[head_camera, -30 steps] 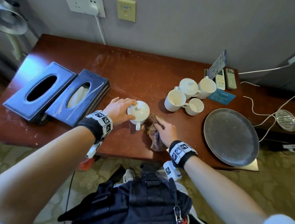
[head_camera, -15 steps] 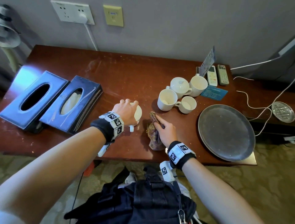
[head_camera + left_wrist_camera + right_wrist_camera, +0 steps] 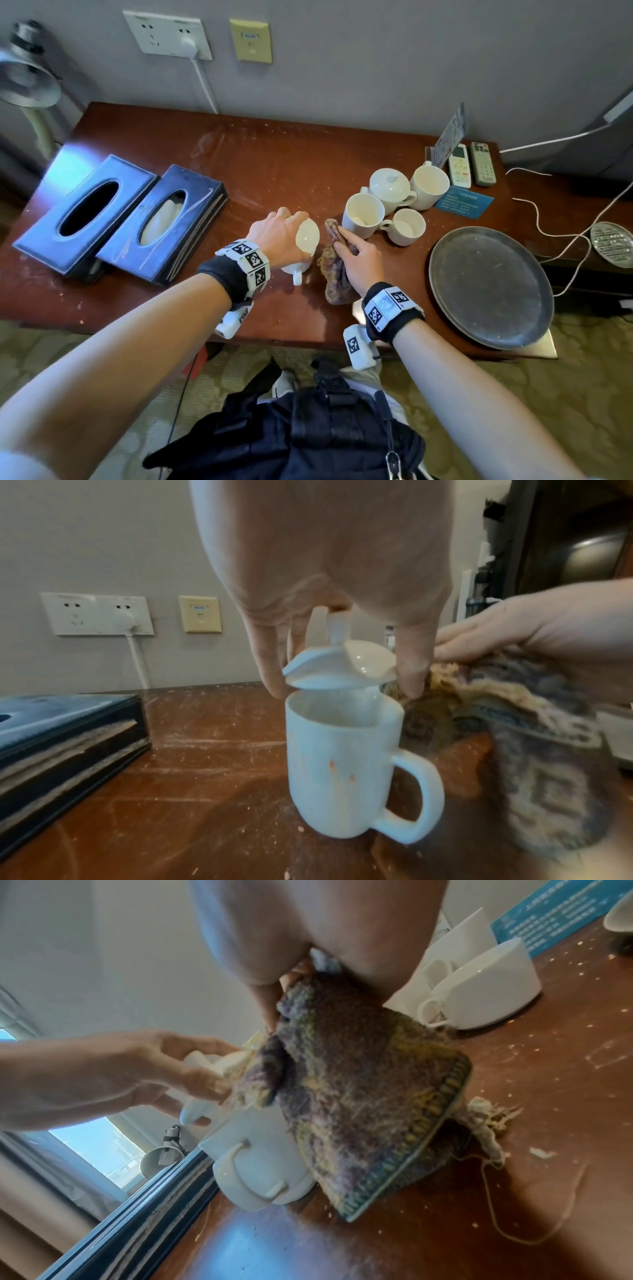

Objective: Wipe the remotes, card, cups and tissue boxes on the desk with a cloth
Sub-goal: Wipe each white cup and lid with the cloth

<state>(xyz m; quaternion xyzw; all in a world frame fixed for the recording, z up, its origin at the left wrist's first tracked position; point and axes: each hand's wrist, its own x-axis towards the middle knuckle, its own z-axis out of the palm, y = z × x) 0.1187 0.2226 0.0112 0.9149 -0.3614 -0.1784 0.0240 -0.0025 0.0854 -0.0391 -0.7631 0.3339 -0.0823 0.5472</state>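
Item in hand: a white lidded cup (image 3: 342,772), standing on the desk (image 3: 274,164) just left of the cup cluster, handle toward the person.

- Left hand (image 3: 279,236): fingers curled over the lid (image 3: 339,664), gripping it by the rim and knob; the lid is tilted and raised clear of the cup's rim on the near side.
- Right hand (image 3: 359,262): fingers pinch a bunched purple-and-yellow knitted cloth (image 3: 363,1085) (frayed at one corner), which hangs down to the desk and touches the cup's right side.

Other stock, placed from the lidded cup:
- Four more cups (image 3: 397,205), grouped just right of it; one carries its own lid.
- Blue card (image 3: 464,202), right of that group, lying flat.
- Two remotes (image 3: 471,164), far right by the wall, next to an upright leaflet stand (image 3: 450,133).
- Two dark tissue boxes (image 3: 120,216), well to the left, side by side.
- Round metal tray (image 3: 489,284), right and nearer the front edge.

Progress, as a judgement: cup wiping appears to be under way, with this cup and its lid in hand. The pictures cannot show which items are already wiped; the desk is speckled with crumbs and dust throughout.
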